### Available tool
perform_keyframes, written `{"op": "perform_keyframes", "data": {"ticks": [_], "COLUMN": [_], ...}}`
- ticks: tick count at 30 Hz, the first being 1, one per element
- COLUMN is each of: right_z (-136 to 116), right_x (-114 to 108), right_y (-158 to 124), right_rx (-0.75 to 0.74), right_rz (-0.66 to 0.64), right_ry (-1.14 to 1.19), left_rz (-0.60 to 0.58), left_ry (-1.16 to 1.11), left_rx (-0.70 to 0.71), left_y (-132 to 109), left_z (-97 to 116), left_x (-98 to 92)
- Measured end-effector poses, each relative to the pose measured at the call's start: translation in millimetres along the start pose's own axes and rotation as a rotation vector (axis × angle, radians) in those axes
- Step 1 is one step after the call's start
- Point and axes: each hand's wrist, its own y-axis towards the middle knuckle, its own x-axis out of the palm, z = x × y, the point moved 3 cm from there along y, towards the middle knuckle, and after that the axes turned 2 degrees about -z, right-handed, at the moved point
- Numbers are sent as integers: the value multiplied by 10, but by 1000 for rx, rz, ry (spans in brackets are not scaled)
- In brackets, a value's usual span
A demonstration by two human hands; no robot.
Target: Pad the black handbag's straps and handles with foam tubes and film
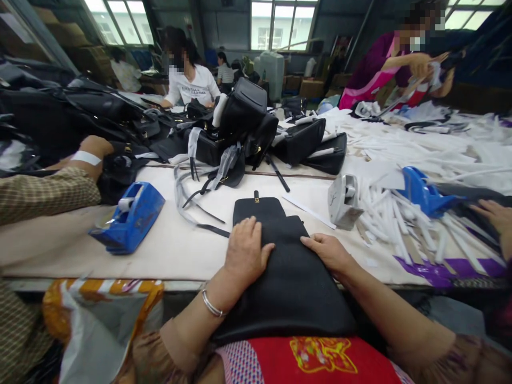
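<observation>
A black leather-look bag [294, 293] lies in front of me, its near end against my red apron [276, 362] and its far end on the table. Its flap [242, 208] is folded out away from me, with a short strap and gold-coloured clasp [256, 198] at the tip. Across the bag's left side rests my left hand [246, 250], palm down, fingers stretched forward and thumb apart. My right hand [324, 250] grips the right edge, thumb on top; its other fingers are mostly hidden under the bag. A thin black strap [214, 229] runs out to the left.
Blue tape dispensers [134, 216] [426, 192] and a grey tape dispenser [344, 200] flank the bag. Black bags [244, 112] are heaped beyond. White strips [396, 213] cover the right side. A co-worker's arm [80, 165] reaches in at left, another's hand [496, 216] at right.
</observation>
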Motion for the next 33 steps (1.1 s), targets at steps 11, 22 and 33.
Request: {"op": "perform_keyframes", "data": {"ticks": [11,22,33], "right_z": [-158,-775,-636], "right_x": [10,543,1078], "right_y": [4,-363,-233], "right_rx": [-223,-1028,-944], "right_rz": [146,-356,-574], "right_ry": [-476,-1119,-1173], "left_rz": [-106,-91,-77], "left_ry": [62,-109,-212], "left_rx": [-495,-426,17], "left_y": [-21,11,-9], "left_z": [-453,-713,-32], "left_x": [138,353,-166]}}
